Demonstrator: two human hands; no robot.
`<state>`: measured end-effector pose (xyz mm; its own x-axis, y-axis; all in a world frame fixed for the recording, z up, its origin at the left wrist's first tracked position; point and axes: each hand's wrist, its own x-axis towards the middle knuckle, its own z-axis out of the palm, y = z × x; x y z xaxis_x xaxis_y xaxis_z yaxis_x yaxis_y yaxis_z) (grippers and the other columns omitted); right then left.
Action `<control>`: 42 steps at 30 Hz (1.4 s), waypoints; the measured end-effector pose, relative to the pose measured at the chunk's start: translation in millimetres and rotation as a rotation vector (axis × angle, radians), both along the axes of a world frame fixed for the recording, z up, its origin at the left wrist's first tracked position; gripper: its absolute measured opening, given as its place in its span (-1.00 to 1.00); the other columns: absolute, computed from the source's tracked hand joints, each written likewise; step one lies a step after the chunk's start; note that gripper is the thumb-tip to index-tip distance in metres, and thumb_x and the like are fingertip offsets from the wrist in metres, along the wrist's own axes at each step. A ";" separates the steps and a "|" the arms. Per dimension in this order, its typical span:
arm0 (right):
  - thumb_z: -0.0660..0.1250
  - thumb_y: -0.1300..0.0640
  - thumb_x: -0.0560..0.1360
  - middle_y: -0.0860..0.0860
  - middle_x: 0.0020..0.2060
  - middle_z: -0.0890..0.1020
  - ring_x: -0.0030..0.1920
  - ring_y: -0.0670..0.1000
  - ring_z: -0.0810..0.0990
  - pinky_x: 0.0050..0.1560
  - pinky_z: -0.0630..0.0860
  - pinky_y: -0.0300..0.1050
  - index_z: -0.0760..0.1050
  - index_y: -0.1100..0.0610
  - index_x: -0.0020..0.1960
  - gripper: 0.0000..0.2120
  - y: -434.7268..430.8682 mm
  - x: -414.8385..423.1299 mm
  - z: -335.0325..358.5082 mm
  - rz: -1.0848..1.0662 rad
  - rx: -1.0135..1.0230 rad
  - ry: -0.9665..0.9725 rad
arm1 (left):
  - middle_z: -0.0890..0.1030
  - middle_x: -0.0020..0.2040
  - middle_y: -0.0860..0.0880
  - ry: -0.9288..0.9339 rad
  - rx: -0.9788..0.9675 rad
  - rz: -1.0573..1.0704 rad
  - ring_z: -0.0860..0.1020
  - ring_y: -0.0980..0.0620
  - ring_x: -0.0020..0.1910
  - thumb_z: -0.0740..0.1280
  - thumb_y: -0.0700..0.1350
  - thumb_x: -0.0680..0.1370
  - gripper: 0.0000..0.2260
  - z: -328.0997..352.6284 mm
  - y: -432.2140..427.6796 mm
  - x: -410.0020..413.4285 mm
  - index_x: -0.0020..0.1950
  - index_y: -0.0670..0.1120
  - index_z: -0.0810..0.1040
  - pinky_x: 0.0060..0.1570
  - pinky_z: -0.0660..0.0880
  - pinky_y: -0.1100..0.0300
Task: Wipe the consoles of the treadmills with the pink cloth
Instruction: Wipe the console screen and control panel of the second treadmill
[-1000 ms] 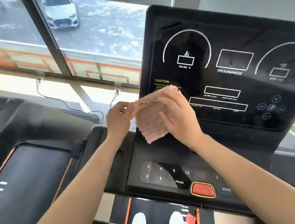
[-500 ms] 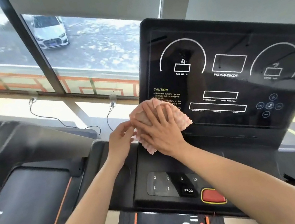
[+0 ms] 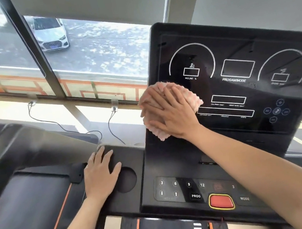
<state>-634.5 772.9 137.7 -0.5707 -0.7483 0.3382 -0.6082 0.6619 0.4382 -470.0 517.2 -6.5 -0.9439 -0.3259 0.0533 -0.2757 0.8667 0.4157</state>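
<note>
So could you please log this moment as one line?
right hand flat on pink cloth | cloth on console screen | left hand on console tray

Right hand (image 3: 169, 111): flat, palm down, fingers spread and pointing up-left, pressing the pink cloth (image 3: 193, 99) against the console screen (image 3: 235, 50).
Right forearm: bare, reaching in from the lower right.
Left hand (image 3: 100, 172): open, palm down, fingers splayed, resting on the black console tray (image 3: 128, 154).
Left forearm: bare, coming from the bottom left.
</note>
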 end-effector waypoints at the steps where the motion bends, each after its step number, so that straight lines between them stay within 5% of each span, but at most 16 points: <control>1: 0.01 -0.34 0.66 0.03 0.66 0.01 0.63 0.21 -0.06 0.60 -0.27 0.18 0.05 -0.12 0.66 -0.36 -0.4 -3.4 4.9 -0.004 -0.009 0.016 | 0.32 0.59 0.00 -0.014 -0.007 -0.003 0.26 -0.15 0.56 0.23 0.27 0.56 -0.46 -1.2 0.4 0.2 0.48 0.06 0.46 0.40 0.35 -0.19; 12: -0.04 -0.39 0.64 0.08 0.66 0.03 0.64 0.24 -0.02 0.62 -0.18 0.22 0.03 -0.14 0.66 -0.34 -5.7 -35.3 65.6 -0.104 -0.120 0.077 | 0.29 0.60 0.00 -0.055 -0.117 -0.021 0.27 -0.17 0.53 0.12 0.37 0.50 -0.33 2.6 4.7 1.5 0.50 0.04 0.42 0.36 0.42 -0.18; 21: -0.07 -0.42 0.63 0.09 0.66 0.06 0.65 0.21 -0.02 0.62 -0.11 0.25 0.03 -0.11 0.66 -0.30 -6.5 -54.7 110.5 -0.181 -0.285 0.105 | 0.28 0.57 0.06 -0.078 0.010 0.016 0.27 -0.14 0.50 0.40 0.28 0.48 -0.41 10.9 5.0 -3.5 0.45 0.08 0.45 0.36 0.39 -0.20; 27: -0.07 -0.42 0.62 0.07 0.65 0.12 0.64 0.23 0.01 0.61 -0.20 0.23 0.05 -0.15 0.65 -0.32 1.2 -66.5 134.8 -0.228 -0.377 0.072 | 0.26 0.58 0.07 -0.085 0.017 0.035 0.26 -0.13 0.49 0.40 0.26 0.48 -0.42 10.6 5.4 -4.8 0.45 0.08 0.44 0.35 0.39 -0.17; 32: -0.09 -0.40 0.64 0.10 0.64 0.14 0.62 0.31 0.03 0.60 -0.15 0.29 0.05 -0.14 0.65 -0.34 3.6 -63.6 125.3 -0.313 -0.479 0.089 | 0.51 0.39 -0.04 -0.035 0.017 0.078 0.44 -0.18 0.35 0.46 0.19 0.41 -0.50 28.4 13.6 -20.8 0.30 0.02 0.58 0.32 0.42 -0.18; 38: -0.04 -0.39 0.63 0.15 0.65 0.08 0.62 0.33 0.02 0.58 -0.05 0.34 0.03 -0.13 0.66 -0.33 17.0 -58.8 100.4 -0.316 -0.439 0.111 | 0.48 0.47 -0.01 0.098 0.420 -0.052 0.38 -0.09 0.47 0.36 0.10 0.60 -0.59 90.5 54.0 -82.3 0.42 0.01 0.50 0.50 0.29 -0.12; 42: 0.04 -0.37 0.63 0.17 0.64 0.10 0.60 0.33 0.08 0.59 -0.06 0.33 0.05 -0.13 0.65 -0.33 29.2 -47.0 81.3 -0.299 -0.382 0.121 | 0.51 0.44 0.04 0.164 0.815 -0.120 0.49 0.01 0.38 0.21 0.13 0.65 -0.59 143.7 78.2 -124.9 0.46 0.04 0.48 0.45 0.35 -0.05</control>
